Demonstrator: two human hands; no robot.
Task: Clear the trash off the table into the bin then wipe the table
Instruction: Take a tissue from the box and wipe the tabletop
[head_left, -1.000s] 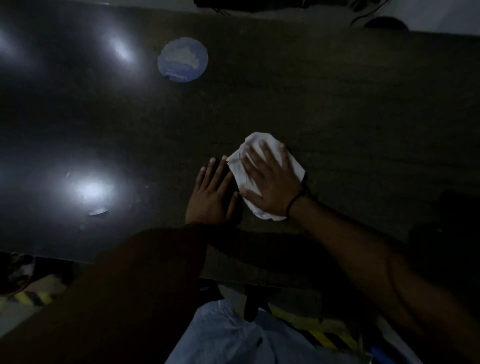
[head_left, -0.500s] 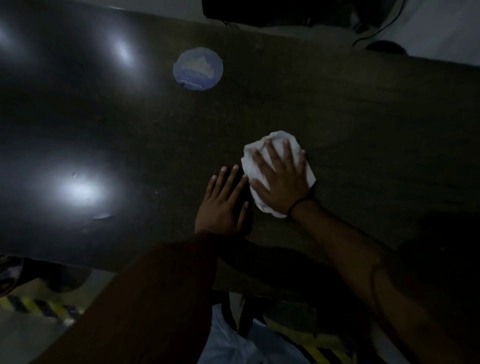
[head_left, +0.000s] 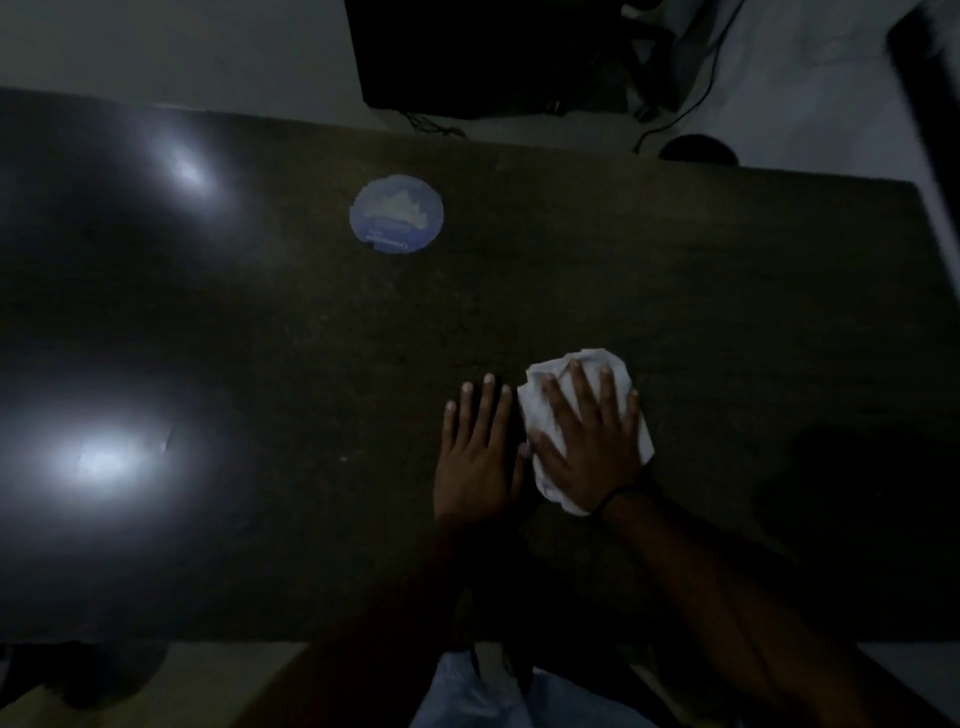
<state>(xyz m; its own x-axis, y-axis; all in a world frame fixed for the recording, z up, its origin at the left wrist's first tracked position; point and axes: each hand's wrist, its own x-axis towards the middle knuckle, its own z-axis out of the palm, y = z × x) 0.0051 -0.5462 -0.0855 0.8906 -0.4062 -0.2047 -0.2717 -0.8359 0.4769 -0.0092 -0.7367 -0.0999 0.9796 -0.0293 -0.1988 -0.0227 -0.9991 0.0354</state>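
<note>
Dim room. Dark table (head_left: 675, 286) fills mid-frame, with two light glares (head_left: 104, 460) at left. Pale floor (head_left: 182, 57) along the top edge. Black boxy unit (head_left: 483, 52) top centre. Cables (head_left: 675, 111) upper right.

cloth (head_left: 545, 410) on table (head_left: 675, 312), perhaps a sticker (head_left: 396, 214) behind-left

One dark, rectangular table (head_left: 675, 291). On it, counted from the hands: one round blue disc with a pale printed shape (head_left: 396, 214), at eleven o'clock; one crumpled white wipe (head_left: 592, 358); two bright patches of glare, one at ten o'clock (head_left: 182, 169), one at nine o'clock (head_left: 104, 460). Two bare hands, the left hand (head_left: 480, 457) and the right hand (head_left: 592, 441), with one thin black wristband (head_left: 621, 493). Beyond the far edge, one black box (head_left: 483, 52) at twelve o'clock and one dark rounded object (head_left: 697, 150) at one o'clock.
</note>
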